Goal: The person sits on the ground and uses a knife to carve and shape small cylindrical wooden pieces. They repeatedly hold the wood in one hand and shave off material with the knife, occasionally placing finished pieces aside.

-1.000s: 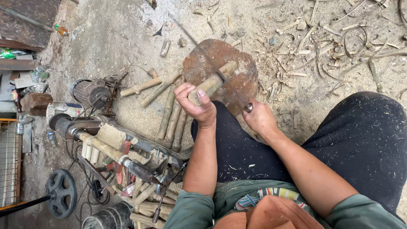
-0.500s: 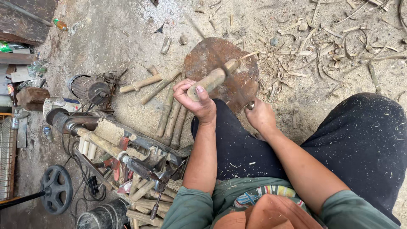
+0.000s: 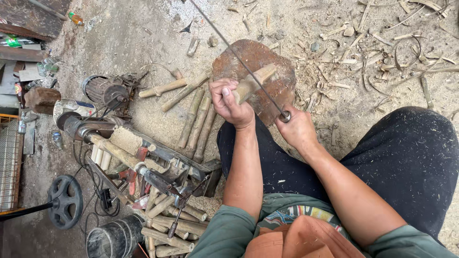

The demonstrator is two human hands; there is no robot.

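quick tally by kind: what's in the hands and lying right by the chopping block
short bamboo piece in left hand: 1
thin metal blade in right hand: 1
round wooden chopping block: 1
bamboo sticks lying left of the block: 5
total: 8

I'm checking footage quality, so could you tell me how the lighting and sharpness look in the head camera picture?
Head view: soft, even daylight, no hard shadows or glare; left hand, wooden piece and right hand look sharp; the thin blade is slightly smeared; edges bend somewhat from the wide lens.
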